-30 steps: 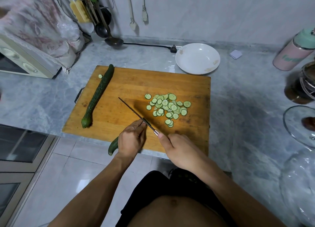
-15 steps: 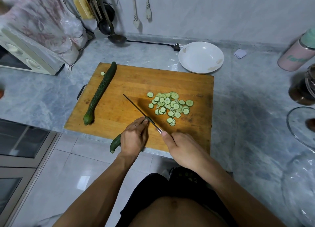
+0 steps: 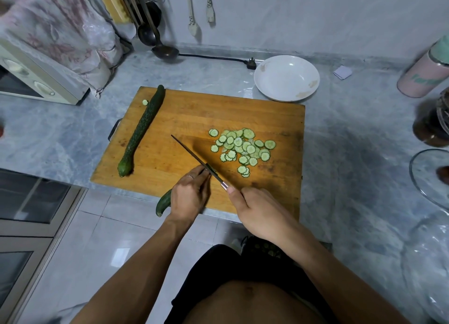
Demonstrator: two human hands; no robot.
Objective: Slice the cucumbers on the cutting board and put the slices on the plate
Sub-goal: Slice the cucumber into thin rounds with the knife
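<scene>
A wooden cutting board (image 3: pixel 184 119) lies on the grey marble counter. My left hand (image 3: pixel 189 197) grips a partly cut cucumber (image 3: pixel 163 203) at the board's near edge; its dark end sticks out past the edge. My right hand (image 3: pixel 260 211) holds a knife (image 3: pixel 194 157) whose blade runs up and left from my left fingertips. A pile of several cucumber slices (image 3: pixel 243 148) lies to the right of the blade. A whole cucumber (image 3: pixel 142 130) lies along the board's left side, with one loose slice (image 3: pixel 145 102) beside its far end. An empty white plate (image 3: pixel 286 78) sits behind the board.
A microwave under a cloth (image 3: pixel 36 80) stands at the far left, ladles (image 3: pixel 162 48) and a black plug (image 3: pixel 251 63) at the back wall. A pink bottle (image 3: pixel 422 75), a dark jar (image 3: pixel 432 126) and a glass lid (image 3: pixel 430 177) crowd the right edge.
Both hands and the knife stay in nearly the same spot at the cucumber's cut end. The view has shifted slightly. The slice pile looks unchanged.
</scene>
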